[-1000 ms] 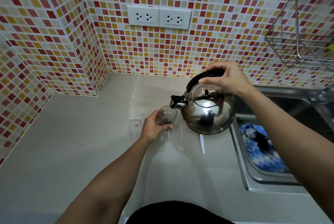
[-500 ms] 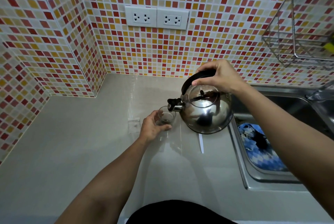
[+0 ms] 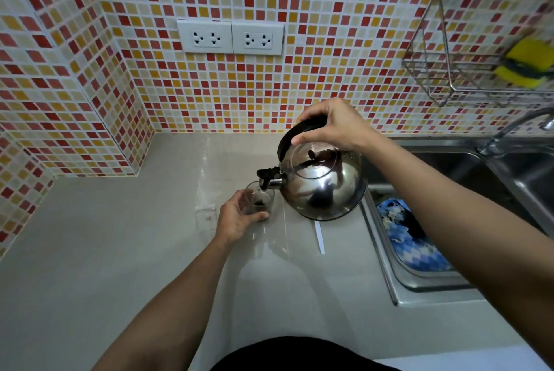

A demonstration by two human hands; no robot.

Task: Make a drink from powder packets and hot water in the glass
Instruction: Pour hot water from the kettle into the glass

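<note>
Tiled kitchen worktop (image 3: pixel 90 250): left hand (image 3: pixel 236 219) grips the glass (image 3: pixel 259 201), right hand (image 3: pixel 335 125) clasps the tilted kettle (image 3: pixel 323 184); a spout drifting off the rim could scald fingers.

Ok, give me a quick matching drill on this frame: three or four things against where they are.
Things:
1. shiny steel kettle
2. clear drinking glass
3. yellow sponge
4. blue patterned cloth

Places:
A. in the wire wall rack
B. in the left hand
C. in the sink tray
D. held by the right hand

Pairs: 1-D, 2-B, 3-A, 4-C
</note>
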